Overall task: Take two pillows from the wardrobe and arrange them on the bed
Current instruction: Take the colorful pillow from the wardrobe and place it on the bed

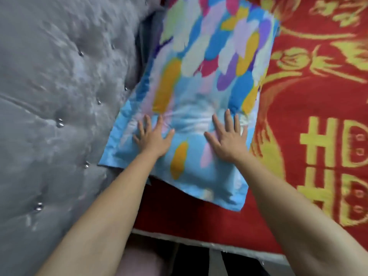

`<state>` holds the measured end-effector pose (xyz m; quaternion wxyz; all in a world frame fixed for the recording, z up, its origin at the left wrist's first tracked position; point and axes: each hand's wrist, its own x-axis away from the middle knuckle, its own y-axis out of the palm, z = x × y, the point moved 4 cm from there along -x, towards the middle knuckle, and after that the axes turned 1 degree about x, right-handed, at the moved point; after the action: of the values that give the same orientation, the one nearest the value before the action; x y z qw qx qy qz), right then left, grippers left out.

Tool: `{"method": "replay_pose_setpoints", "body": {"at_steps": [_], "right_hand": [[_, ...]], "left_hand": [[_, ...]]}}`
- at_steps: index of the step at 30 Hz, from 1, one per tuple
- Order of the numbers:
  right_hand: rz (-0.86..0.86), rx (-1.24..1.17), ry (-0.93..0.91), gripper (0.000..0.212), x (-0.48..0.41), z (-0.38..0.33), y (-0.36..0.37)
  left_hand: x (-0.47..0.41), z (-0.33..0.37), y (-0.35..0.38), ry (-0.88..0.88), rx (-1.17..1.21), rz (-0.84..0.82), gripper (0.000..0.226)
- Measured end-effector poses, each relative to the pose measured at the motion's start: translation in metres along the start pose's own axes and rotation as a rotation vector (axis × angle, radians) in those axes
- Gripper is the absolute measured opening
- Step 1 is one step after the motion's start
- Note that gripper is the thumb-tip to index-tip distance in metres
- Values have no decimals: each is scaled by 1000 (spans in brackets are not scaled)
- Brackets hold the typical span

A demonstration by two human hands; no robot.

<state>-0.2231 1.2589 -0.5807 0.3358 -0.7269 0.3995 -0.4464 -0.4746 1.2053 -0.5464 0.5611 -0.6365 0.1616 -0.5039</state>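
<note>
Pillow (201,92) on bed (310,116), beside headboard (59,96)

The far end of the pillow (209,80) runs off the top edge, so whether it is one pillow or two overlapping cannot be told. The red bedcover (310,92) is cut off on the right, and motion blur softens the grey tufted headboard (49,96).

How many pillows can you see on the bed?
1: the multicoloured pillow lies on the red blanket beside the grey headboard. A second isn't visible.
</note>
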Motion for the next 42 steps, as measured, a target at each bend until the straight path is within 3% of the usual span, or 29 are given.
{"method": "replay_pose_setpoints", "body": {"at_steps": [5,11,14,21,24,26,30,32,38,42], "right_hand": [[207,-74,16,77,-1,1,7],[238,-579,584,138,17,8,7],[338,-595,515,130,22,0,-10],[804,-556,143,95,25,-45,-83],[868,-562,90,89,26,-51,-93],[767,-477,85,85,23,-45,-86],[320,-286,188,85,12,-13,-44],[268,-246,193,86,12,-4,-30],[429,-172,113,76,40,-5,-7],[261,-187,100,75,71,7,21]], "left_hand": [[-10,11,11,-17,-48,137,65],[-1,28,5,-13,-46,263,48],[16,33,-13,24,61,452,41],[48,44,-93,153,345,830,31],[57,40,-106,165,355,962,30],[61,33,-86,110,315,857,33],[60,9,6,-13,82,312,52],[57,0,31,0,54,260,60],[53,-3,41,103,17,247,71],[50,-3,43,71,-27,143,74]]}}
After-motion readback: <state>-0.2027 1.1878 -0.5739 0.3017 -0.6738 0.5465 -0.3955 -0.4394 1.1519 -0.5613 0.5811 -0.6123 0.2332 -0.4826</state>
